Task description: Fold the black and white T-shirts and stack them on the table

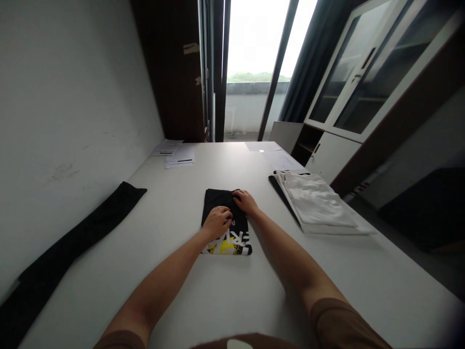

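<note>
A folded black T-shirt (218, 198) with white lettering and a yellow-and-white print along its near end lies on the white table in front of me. My left hand (218, 222) rests palm down on the middle of it, fingers loosely bent and a little apart. At the shirt's far right edge, my right hand (246, 201) lies over the border with its fingers reaching onto the black cloth. Neither hand lifts the fabric. The undersides of both palms are hidden.
Folded white and black clothes (319, 201) are stacked at the table's right side. A long black cloth (83, 230) lies along the left edge by the wall. Papers (180, 156) lie at the far left, and more sheets (279, 160) at the far right. A glass-door cabinet (358, 72) stands beyond.
</note>
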Tool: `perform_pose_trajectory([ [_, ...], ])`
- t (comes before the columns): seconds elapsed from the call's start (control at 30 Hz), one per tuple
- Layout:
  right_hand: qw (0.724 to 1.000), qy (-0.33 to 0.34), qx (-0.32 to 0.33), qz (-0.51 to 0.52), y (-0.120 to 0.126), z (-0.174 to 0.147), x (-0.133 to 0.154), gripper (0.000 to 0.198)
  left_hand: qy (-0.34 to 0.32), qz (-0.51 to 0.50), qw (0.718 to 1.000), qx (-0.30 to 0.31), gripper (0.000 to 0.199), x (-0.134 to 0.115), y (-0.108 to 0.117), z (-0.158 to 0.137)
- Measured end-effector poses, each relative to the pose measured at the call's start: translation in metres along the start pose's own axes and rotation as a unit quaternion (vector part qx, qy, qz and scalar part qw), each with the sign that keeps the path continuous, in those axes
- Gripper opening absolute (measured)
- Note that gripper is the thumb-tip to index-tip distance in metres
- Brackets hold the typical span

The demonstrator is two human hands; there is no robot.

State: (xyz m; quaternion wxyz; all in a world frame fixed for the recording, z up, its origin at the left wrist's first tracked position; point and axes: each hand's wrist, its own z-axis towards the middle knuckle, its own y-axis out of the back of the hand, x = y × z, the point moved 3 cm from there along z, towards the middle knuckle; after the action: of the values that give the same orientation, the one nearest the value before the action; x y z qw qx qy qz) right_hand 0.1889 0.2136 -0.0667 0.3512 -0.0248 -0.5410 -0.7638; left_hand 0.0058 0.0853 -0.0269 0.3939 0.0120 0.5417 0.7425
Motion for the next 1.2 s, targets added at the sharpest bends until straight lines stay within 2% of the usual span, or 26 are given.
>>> perform_pose_trajectory([
  [1.2,1.0,-0.005,0.005,0.003,0.0032,-0.0002,0.0033,0.024,0.001,-0.001,1.0,0.004,0.015,-0.0005,0.0004,0.0002],
])
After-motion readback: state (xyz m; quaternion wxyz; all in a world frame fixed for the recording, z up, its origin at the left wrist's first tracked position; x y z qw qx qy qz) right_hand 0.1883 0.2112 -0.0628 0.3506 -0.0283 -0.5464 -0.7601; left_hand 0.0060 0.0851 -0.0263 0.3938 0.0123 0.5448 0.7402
